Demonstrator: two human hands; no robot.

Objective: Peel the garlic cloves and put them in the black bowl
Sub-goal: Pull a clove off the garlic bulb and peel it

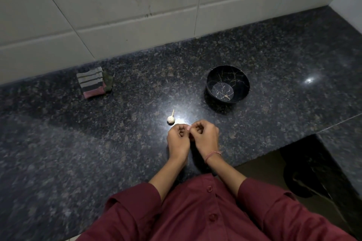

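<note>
Head view shows the peeling step in hand. The left hand and the right hand meet, touching, just above the dark speckled granite tabletop, on the near side of the black bowl with gold crack-like veins. Both grips are closed: the fingers curl in and the fingertips pinch a small pale-pink garlic clove that peeks out between the two hands. It is tiny in the picture, so calling it a clove is my judgement rather than a plain sighting, and how much skin is off cannot be told.

The white garlic bulb with its dry stalk lies on the tabletop to the bowl's near left, just beside the left hand's knuckles but apart from them. The bowl looks to hold nothing, so the task seems to be at an early stage. A folded grey-and-pink striped cloth sits well to the bowl's left, close to the white tiled wall.

The next move probably calls for stripping the last of the skin, then one hand carrying the bare clove away from the body and to the right — a short reach, since the bowl is near the hands — and letting go over its open mouth. After that, the bulb needs steadying to break off another clove.
</note>
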